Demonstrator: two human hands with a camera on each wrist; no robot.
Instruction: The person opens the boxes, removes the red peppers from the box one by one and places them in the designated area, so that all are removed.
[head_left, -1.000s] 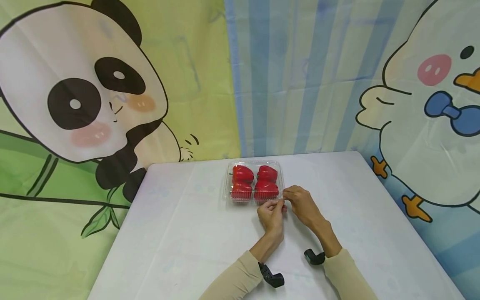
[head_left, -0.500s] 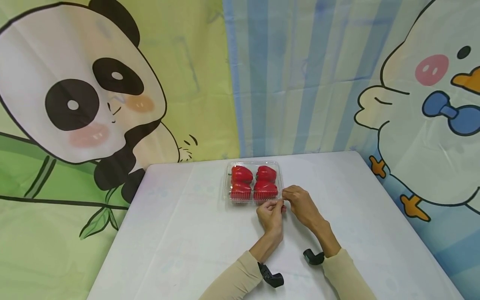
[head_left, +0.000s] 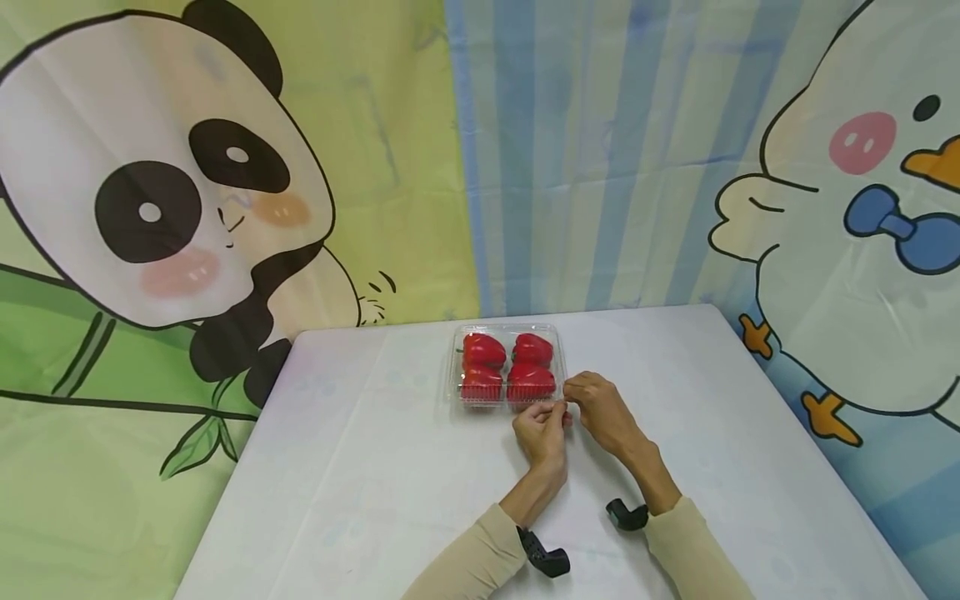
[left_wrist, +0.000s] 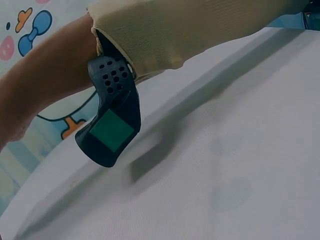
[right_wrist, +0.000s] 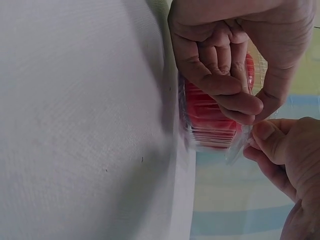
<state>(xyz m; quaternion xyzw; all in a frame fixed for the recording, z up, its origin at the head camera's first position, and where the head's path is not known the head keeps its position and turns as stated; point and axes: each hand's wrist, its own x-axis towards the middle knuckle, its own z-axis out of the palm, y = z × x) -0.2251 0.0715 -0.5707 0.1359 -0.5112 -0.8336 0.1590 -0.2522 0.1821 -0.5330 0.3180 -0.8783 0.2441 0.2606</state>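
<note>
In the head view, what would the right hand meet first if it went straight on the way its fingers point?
Most likely the near right corner of the clear plastic container; the right hand seems to pinch the plastic there, though exact depth is unclear.

Head view bright, wrist views dim; table (left_wrist: 265, 130) softly shadowed.

On my head feed, I have a white bench with a cloth-like surface (head_left: 390, 467) across the lower middle of the frame. Upper left, I see a black-and-white cartoon panda (head_left: 217, 75) printed on a yellow-green fabric backdrop (head_left: 390, 125), with a green, dark-outlined leafy sprig (head_left: 197, 446) at lower left. Blue-striped fabric (head_left: 555, 150) hangs at upper centre; a white cartoon duck (head_left: 847, 325) with a blue bow tie (head_left: 892, 225) fills the right side.
</note>
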